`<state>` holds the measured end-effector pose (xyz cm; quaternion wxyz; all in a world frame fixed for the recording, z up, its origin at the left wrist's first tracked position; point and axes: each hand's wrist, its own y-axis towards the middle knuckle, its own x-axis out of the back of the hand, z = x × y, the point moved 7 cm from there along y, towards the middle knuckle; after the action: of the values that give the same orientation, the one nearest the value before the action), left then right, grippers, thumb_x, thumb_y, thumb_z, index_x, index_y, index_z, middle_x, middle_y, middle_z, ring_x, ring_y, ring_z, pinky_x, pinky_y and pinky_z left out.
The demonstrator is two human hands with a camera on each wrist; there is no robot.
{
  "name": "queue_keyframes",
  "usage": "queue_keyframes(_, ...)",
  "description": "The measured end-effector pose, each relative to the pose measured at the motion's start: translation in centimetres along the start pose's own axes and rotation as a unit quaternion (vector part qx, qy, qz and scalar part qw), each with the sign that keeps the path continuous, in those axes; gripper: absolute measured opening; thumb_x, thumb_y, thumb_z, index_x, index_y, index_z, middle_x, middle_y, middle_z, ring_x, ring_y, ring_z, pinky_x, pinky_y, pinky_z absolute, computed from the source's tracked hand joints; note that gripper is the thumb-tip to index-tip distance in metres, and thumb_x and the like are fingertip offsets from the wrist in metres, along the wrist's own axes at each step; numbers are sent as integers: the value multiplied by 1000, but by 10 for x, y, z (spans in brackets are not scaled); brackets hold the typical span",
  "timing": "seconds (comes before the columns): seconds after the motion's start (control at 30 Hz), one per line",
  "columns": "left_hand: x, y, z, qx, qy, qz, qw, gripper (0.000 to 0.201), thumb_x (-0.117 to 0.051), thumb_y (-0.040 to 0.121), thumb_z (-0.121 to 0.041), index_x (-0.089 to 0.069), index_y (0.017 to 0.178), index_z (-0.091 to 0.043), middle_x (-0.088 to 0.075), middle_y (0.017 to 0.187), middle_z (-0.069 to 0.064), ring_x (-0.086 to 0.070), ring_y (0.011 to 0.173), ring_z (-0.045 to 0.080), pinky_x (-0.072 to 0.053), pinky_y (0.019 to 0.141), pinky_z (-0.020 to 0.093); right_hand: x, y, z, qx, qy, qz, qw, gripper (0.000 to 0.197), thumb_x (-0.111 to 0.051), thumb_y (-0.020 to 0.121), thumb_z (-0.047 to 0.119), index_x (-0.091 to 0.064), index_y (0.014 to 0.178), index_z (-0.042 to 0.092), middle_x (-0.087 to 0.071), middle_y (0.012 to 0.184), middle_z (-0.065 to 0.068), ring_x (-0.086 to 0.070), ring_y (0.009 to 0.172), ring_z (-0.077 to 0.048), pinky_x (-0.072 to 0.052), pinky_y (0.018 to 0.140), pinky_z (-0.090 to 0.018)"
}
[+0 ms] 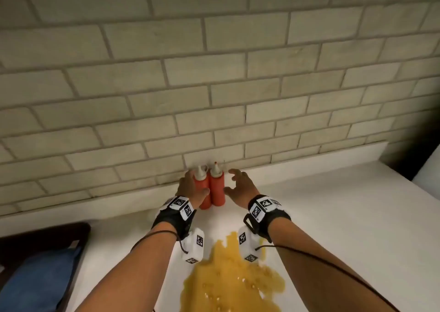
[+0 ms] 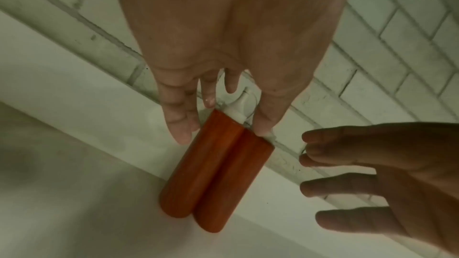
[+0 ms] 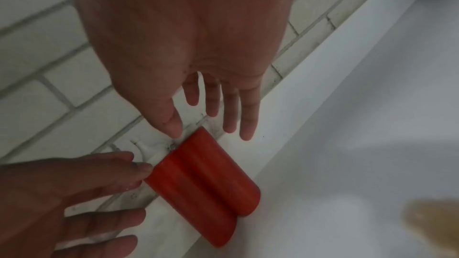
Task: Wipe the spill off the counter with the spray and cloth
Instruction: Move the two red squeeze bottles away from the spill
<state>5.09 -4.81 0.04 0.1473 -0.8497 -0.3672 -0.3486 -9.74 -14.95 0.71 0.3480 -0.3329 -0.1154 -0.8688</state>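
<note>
A yellow-orange spill (image 1: 233, 280) spreads over the white counter (image 1: 333, 216) between my forearms; it shows as a blurred tan patch (image 3: 432, 217) in the right wrist view. Two red squeeze bottles with white nozzles stand side by side against the backsplash, the left bottle (image 1: 202, 190) and the right bottle (image 1: 218, 190). My left hand (image 1: 196, 183) reaches around the left bottle (image 2: 198, 164), with straight fingers behind it and the thumb touching its front. My right hand (image 1: 229, 180) hovers spread just right of the right bottle (image 3: 218, 172), holding nothing. A blue cloth (image 1: 40, 273) lies at the far left.
A grey brick wall (image 1: 214, 73) rises directly behind the bottles. The blue cloth rests inside a dark frame (image 1: 71, 230) at the counter's left end. A dark gap (image 1: 414, 159) and a white edge bound the counter at the right.
</note>
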Motion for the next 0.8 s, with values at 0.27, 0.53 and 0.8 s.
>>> queue_keyframes(0.27, -17, 21, 12, 42, 27, 39, 998, 87, -74, 76, -18, -28, 151, -21, -51, 142, 16, -53, 125, 36, -44, 104, 42, -29, 31, 2, -19, -2, 55, 998, 67, -59, 89, 15, -28, 148, 13, -39, 144, -13, -42, 132, -32, -36, 109, -42)
queue_keyframes(0.53, -17, 8, 15, 46, 16, 12, 999, 59, -68, 85, -28, -39, 136, -24, -62, 126, 10, -61, 112, 35, -42, 86, 35, -43, 40, -13, -37, 90, -2, 995, 43, -58, 89, 34, -30, 119, 21, -62, 108, -9, -64, 97, -32, -51, 86, -44)
queue_keyframes(0.8, 2, 8, 17, 4, 29, -3, 1000, 50, -68, 87, -31, -43, 129, -24, -68, 113, 10, -65, 103, 36, -49, 83, 38, -48, 43, -4, 4, 77, -25, 997, 53, -62, 85, 29, -39, 133, 24, -58, 129, -3, -58, 113, -31, -46, 94, -42)
